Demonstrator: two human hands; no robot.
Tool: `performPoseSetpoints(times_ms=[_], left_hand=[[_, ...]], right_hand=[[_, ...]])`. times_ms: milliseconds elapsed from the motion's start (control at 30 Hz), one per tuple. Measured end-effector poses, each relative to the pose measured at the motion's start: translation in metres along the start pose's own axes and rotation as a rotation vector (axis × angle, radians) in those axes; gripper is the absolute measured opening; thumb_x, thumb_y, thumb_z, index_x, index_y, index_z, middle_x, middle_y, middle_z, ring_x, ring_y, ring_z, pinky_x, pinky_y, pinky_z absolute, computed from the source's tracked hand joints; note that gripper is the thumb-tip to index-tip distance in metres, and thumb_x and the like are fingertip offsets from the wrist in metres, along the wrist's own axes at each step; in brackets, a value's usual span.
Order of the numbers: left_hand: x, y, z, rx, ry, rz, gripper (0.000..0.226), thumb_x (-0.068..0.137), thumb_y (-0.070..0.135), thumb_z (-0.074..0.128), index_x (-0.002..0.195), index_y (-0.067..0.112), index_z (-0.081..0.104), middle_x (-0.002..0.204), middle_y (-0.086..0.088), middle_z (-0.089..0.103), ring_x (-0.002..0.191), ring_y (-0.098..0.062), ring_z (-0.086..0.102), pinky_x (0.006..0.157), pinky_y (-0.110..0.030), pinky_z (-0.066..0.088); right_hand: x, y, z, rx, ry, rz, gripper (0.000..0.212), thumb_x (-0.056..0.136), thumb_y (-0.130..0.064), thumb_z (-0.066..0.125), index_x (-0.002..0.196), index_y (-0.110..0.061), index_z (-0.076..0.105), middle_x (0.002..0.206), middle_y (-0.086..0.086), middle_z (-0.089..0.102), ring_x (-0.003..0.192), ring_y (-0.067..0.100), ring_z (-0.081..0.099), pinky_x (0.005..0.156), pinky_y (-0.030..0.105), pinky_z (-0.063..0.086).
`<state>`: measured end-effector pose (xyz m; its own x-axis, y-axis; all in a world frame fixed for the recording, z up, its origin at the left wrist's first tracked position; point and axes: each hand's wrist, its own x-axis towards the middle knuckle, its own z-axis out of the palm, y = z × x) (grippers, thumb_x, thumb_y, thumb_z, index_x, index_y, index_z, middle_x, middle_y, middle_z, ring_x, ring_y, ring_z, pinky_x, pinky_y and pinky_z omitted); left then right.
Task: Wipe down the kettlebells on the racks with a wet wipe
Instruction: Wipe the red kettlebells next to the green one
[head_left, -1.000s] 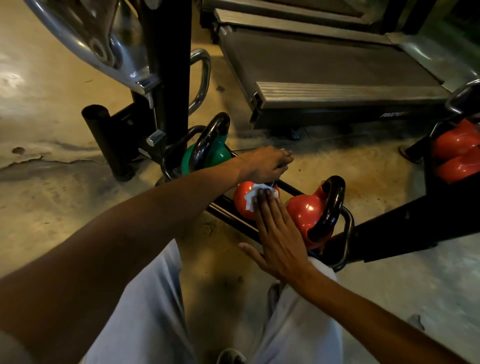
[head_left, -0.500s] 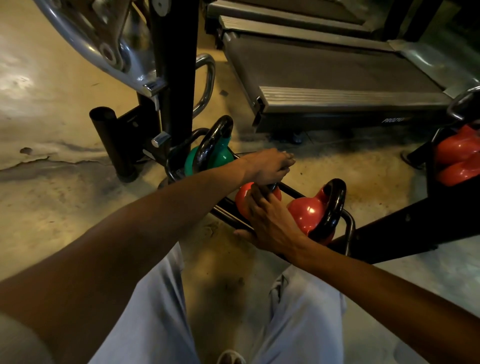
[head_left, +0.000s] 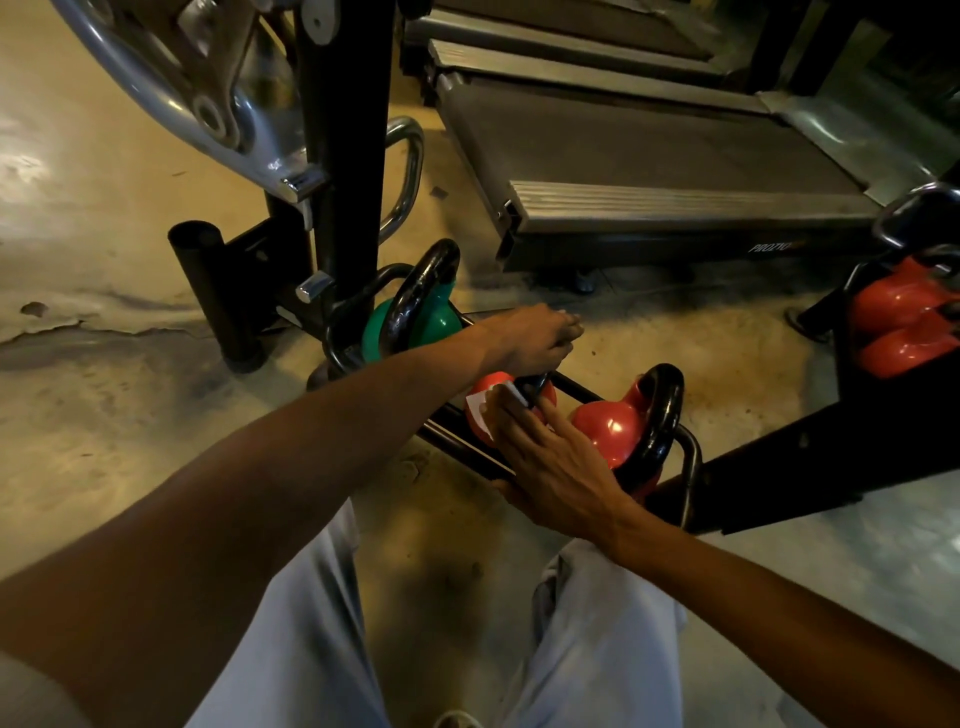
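Note:
A low black rack (head_left: 688, 462) on the floor holds three kettlebells. The middle red kettlebell (head_left: 485, 387) is mostly covered by my hands. My left hand (head_left: 535, 340) grips its black handle from above. My right hand (head_left: 550, 462) presses a white wet wipe (head_left: 480, 410) flat against its near side, fingers straight. A green kettlebell (head_left: 436, 322) with a black handle stands to its left. A second red kettlebell (head_left: 610, 426) with a black handle stands to its right, untouched.
A black upright post (head_left: 348, 156) with chrome machine parts rises just behind the green kettlebell. A treadmill deck (head_left: 649, 171) lies behind the rack. More red kettlebells (head_left: 904, 322) sit on another rack at the right edge. My light trousers (head_left: 311, 649) fill the foreground.
My right hand has opened flat and slid left across the middle red kettlebell, and the white wipe shows again under its fingertips. My left hand keeps its grip on the handle.

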<state>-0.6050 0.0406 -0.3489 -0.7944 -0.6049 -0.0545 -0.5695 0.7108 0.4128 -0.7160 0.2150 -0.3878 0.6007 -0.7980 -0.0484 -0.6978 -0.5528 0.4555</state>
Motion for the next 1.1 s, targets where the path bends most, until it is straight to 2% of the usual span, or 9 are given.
performPoseSetpoints(times_ms=[67,233,367,500,600,667,800,900,1100], left_hand=[[-0.001,0.002,-0.006,0.014,-0.008,0.065,0.05,0.11,0.035,0.041,0.155,0.012,0.049,0.164,-0.009,0.042,0.147,-0.028,0.044,0.12,-0.044,0.036],[-0.012,0.005,-0.01,-0.216,-0.004,0.014,0.064,0.106,0.055,0.032,0.139,0.01,0.063,0.154,-0.013,0.054,0.137,-0.03,0.054,0.113,-0.05,0.042],[-0.041,0.003,0.004,-0.417,0.299,0.015,0.06,0.109,0.047,0.036,0.159,0.013,0.042,0.167,-0.007,0.036,0.156,-0.017,0.03,0.128,-0.039,0.025],[-0.079,0.006,0.041,-0.3,0.494,0.013,0.059,0.11,0.036,0.035,0.164,0.012,0.03,0.172,-0.006,0.026,0.16,-0.013,0.019,0.131,-0.036,0.017],[-0.092,0.01,0.07,-0.165,0.544,0.109,0.063,0.11,0.037,0.032,0.163,0.004,0.029,0.171,-0.015,0.024,0.161,-0.022,0.016,0.131,-0.044,0.018],[-0.094,0.014,0.082,-0.112,0.521,0.163,0.064,0.111,0.04,0.029,0.163,0.004,0.026,0.172,-0.016,0.02,0.162,-0.024,0.012,0.131,-0.046,0.017],[-0.093,0.017,0.082,-0.097,0.486,0.146,0.062,0.112,0.042,0.028,0.163,0.007,0.028,0.172,-0.014,0.02,0.161,-0.021,0.01,0.131,-0.046,0.017],[-0.091,0.013,0.075,-0.055,0.449,0.158,0.064,0.112,0.046,0.024,0.164,0.008,0.028,0.172,-0.013,0.021,0.161,-0.023,0.016,0.13,-0.047,0.021],[-0.091,0.019,0.074,-0.081,0.452,0.117,0.066,0.111,0.048,0.027,0.162,0.008,0.033,0.171,-0.012,0.024,0.161,-0.021,0.017,0.13,-0.044,0.021]], right_hand=[[-0.005,-0.005,-0.007,0.17,-0.002,0.101,0.083,0.107,-0.059,0.038,0.165,-0.005,0.014,0.172,0.021,0.007,0.161,0.035,-0.003,0.129,0.055,0.013],[0.001,-0.031,-0.02,0.512,0.154,0.405,0.088,0.107,-0.055,0.046,0.166,-0.007,0.002,0.174,0.016,-0.003,0.161,0.029,-0.006,0.131,0.048,0.008],[0.013,-0.027,-0.026,0.864,0.229,0.632,0.071,0.111,-0.041,0.039,0.168,-0.021,0.001,0.176,0.001,0.0,0.161,0.012,-0.005,0.131,0.047,0.014],[0.025,0.009,-0.02,1.237,0.221,0.708,0.061,0.112,-0.049,0.026,0.167,-0.033,0.003,0.175,-0.012,-0.002,0.158,0.0,-0.003,0.132,0.044,0.01],[0.036,0.037,-0.024,1.423,0.185,0.811,0.065,0.108,-0.062,0.021,0.165,-0.03,0.023,0.173,-0.006,0.019,0.157,0.007,0.022,0.128,0.039,0.024],[0.046,0.055,-0.025,1.568,0.149,0.904,0.062,0.109,-0.061,0.018,0.154,-0.025,0.042,0.155,-0.002,0.046,0.131,0.004,0.052,0.108,0.025,0.042],[0.067,0.087,-0.011,1.962,0.192,1.126,0.072,0.109,-0.062,0.023,0.151,-0.009,0.047,0.141,0.009,0.06,0.13,0.022,0.057,0.097,0.031,0.045],[0.074,0.096,-0.01,2.24,0.131,1.324,0.06,0.109,-0.053,0.036,0.133,0.0,0.054,0.121,0.018,0.067,0.104,0.026,0.066,0.087,0.036,0.054],[0.069,0.087,-0.017,2.316,0.095,1.431,0.044,0.105,-0.043,0.048,0.109,-0.002,0.065,0.096,0.01,0.068,0.086,0.023,0.064,0.079,0.035,0.053]])
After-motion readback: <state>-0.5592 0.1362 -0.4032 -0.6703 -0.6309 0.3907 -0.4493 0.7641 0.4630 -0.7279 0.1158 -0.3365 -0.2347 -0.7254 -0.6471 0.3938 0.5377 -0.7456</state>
